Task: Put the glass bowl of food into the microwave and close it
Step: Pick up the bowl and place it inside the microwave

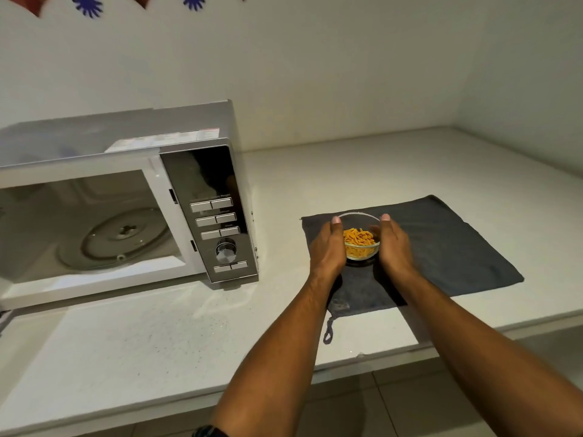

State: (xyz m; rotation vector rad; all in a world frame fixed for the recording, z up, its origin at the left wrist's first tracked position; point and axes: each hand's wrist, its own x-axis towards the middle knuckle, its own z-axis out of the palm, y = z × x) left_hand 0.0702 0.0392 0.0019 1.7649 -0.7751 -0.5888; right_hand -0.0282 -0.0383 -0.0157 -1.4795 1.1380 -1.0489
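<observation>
two bare forearms reach over the white counter (176, 335); the left hand (328, 247) and right hand (396, 247) cup opposite sides of a glass bowl (361, 244) of orange food sitting on a dark cloth (448, 247), beside the open microwave (132, 209) with its turntable (113, 238) bare.

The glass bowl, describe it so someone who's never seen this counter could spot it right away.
Start at the open microwave on the white counter and look right to the dark grey cloth. The glass bowl sits on that cloth between the left hand and right hand. It is small, clear and round, filled with orange food.
</observation>
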